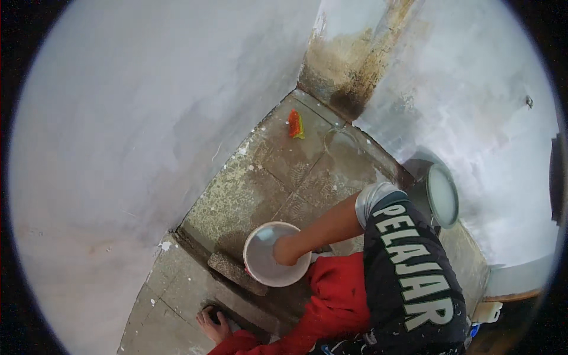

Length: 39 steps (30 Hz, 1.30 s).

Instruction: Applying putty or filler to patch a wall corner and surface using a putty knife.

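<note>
Crouching in a corner of a room with pale, freshly coated walls (pixel 148 118) and a stained tile floor (pixel 278 160). Right hand (pixel 285 251) reaching down from a bare forearm into a round white bucket (pixel 263 269), at the side of the bucket nearest to the body. Fingers dipped under the pale liquid inside and hidden by the back of the hand, so impossible to tell how far open they are, or whether anything is held in them. Left hand nowhere in the picture. Bucket standing on the floor near the middle of the view, touching or just beside a rough grey stone block (pixel 236 273) on its lower left side. Below it, a knee in red trousers (pixel 337 296), and further to the lower left a bare foot (pixel 212 324) resting on the floor. Black shirt (pixel 414 266) with pale letters filling the lower right. Behind the shoulder, against the right wall, a second, dark bucket (pixel 442 195) with whitish liquid in it. Far away in the corner, well apart from the hand, a small orange and green sponge (pixel 295 125) lying on the tiles, below a dark damp stain on the wall.
</note>
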{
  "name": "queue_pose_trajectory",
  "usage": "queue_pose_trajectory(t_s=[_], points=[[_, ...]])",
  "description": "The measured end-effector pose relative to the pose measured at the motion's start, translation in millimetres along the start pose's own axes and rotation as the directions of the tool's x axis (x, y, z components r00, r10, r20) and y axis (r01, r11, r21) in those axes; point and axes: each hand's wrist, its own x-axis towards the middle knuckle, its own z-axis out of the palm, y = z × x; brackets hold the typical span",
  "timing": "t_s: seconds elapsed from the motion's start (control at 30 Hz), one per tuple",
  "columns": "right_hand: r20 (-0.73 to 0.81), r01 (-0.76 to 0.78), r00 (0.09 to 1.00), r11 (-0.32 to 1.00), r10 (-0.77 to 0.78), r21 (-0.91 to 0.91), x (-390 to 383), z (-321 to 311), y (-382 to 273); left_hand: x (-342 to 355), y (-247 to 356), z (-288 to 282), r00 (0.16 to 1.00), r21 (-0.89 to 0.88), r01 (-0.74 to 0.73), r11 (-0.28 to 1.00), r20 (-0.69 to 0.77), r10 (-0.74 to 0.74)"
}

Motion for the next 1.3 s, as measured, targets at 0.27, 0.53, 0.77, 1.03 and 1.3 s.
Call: queue_pose_trajectory(t_s=[0.27, 0.53, 0.77, 1.03, 1.3], points=[[0.359, -0.267, 0.929, 0.834, 0.089, 0.483, 13.7, 8.2, 7.0, -4.7, -18.9, 1.4, 0.999, 0.010, -0.019, 1.000, 0.034, 0.019], [0.336, -0.141, 0.935, 0.756, -0.110, 0.640, -3.4, -16.4, 5.9, -3.1, -8.9, 3.0, 0.992, 0.001, 0.094, 0.996, 0.079, -0.094], [0.118, 0.209, 0.948, 0.857, -0.296, 0.472, -14.5, 22.9, 48.2, 9.4, 10.8, 5.7, 1.000, -0.079, 0.005, 0.997, 0.031, -0.002], [0.046, 0.051, 0.992, 0.694, -0.120, 0.719, -115.9, -65.7, 45.5, -2.9, -24.9, 4.6, 0.997, -0.054, 0.023, 0.998, -0.067, -0.027], [0.195, -0.211, 0.971, 0.115, 0.135, 0.971, -204.8, -98.5, 55.1, 99.8, 34.3, -63.5, 0.996, -0.200, -0.073, 0.977, -0.071, 0.060]])
